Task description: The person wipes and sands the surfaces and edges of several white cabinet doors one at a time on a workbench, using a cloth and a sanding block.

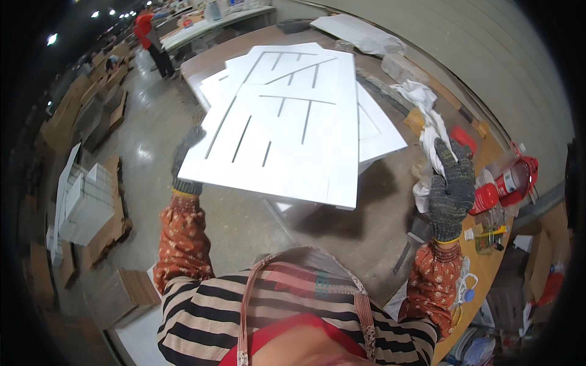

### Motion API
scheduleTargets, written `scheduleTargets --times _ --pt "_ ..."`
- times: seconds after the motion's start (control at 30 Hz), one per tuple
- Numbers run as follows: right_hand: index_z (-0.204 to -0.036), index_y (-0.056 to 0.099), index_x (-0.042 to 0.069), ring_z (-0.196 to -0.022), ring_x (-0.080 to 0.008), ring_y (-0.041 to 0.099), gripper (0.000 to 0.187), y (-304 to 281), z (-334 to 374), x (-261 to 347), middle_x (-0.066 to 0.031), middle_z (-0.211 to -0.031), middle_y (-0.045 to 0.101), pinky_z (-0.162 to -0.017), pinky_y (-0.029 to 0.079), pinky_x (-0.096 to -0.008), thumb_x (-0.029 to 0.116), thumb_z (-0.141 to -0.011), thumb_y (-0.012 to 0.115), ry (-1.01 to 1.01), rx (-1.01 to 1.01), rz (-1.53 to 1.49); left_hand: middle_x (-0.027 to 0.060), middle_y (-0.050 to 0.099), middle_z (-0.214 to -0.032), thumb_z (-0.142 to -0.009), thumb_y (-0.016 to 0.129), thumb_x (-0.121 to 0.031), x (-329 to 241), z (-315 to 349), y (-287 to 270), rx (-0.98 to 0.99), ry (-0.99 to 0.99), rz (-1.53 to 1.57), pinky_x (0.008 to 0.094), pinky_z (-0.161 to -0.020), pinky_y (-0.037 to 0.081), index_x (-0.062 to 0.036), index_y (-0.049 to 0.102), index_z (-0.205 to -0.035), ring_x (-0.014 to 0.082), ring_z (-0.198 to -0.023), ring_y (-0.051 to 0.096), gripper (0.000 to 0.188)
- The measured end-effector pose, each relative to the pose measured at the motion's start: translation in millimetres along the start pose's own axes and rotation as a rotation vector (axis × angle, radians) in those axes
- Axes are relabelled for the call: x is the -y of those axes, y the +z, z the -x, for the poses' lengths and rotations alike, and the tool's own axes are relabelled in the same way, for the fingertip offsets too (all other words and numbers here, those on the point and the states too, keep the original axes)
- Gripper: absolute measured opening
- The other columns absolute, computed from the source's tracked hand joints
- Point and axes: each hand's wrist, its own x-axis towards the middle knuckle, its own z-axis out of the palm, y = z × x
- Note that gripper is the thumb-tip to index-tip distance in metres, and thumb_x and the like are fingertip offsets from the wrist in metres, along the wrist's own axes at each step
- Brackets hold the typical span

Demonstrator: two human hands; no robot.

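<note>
My left hand (pixel 187 160), in a dark knitted glove, holds the left edge of a white panel (pixel 305 161) with dark narrow grooves. Part of that hand is hidden by the panel, whose near end sticks out toward me over the table. Beneath it lie more white panels (pixel 381 131), fanned at different angles. On the right, my gloved right hand (pixel 453 198) is closed on a crumpled white cloth (pixel 430 116) that trails away along the table. Its fingers bend over the cloth, apart from the panels.
The brown worktable (pixel 390 207) carries a red-capped bottle (pixel 485 198), a yellow-handled tool (pixel 493 232) and a dark strip (pixel 401 257) on the right. White blocks (pixel 88 201) are stacked on the floor at left. A person in red (pixel 146 33) stands far left.
</note>
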Motion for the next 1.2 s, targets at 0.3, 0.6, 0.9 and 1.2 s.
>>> scheduleTargets --times 0.3,0.6,0.9,1.2 --pt "-0.118 0.062 0.008 -0.095 -0.0265 0.062 0.035 22 -90 119 -0.0195 -0.11 0.063 -0.082 0.05 -0.0426 0.025 -0.089 0.058 -0.608 0.082 -0.085 0.0173 0.065 -0.106 -0.079 0.068 -0.02 17 61 -44 0.372 -0.12 -0.078 0.0358 -0.076 0.054 0.0033 0.055 -0.119 0.0264 -0.093 0.064 0.048" --pt "-0.113 0.063 0.004 -0.073 -0.0215 0.061 0.028 128 -137 209 -0.0151 -0.096 0.065 -0.066 0.051 -0.0335 0.019 -0.093 0.051 -1.041 0.281 -0.15 0.0126 0.062 -0.115 -0.091 0.054 -0.005 -1 105 13 0.279 0.049 -0.21 0.0351 -0.101 0.043 -0.0019 0.063 -0.111 0.0219 -0.111 0.057 0.022" --pt "-0.122 0.058 0.015 -0.106 -0.0281 0.061 0.034 183 -194 218 -0.0091 -0.113 0.063 -0.084 0.051 -0.0402 0.029 -0.092 0.053 -0.812 0.351 0.006 0.012 0.067 -0.099 -0.086 0.057 0.002 4 98 43 0.171 0.373 -0.202 0.0312 -0.083 0.053 -0.0015 0.069 -0.094 0.02 -0.091 0.064 0.014" --pt "-0.132 0.051 0.027 -0.106 -0.0258 0.058 0.038 192 -169 267 -0.0065 -0.124 0.054 -0.087 0.051 -0.0392 0.025 -0.094 0.049 -1.102 0.439 -0.247 0.0082 0.07 -0.098 -0.091 0.049 0.0 2 98 42 0.071 0.412 -0.959 0.0349 -0.095 0.049 -0.008 0.069 -0.097 0.0228 -0.096 0.065 0.023"
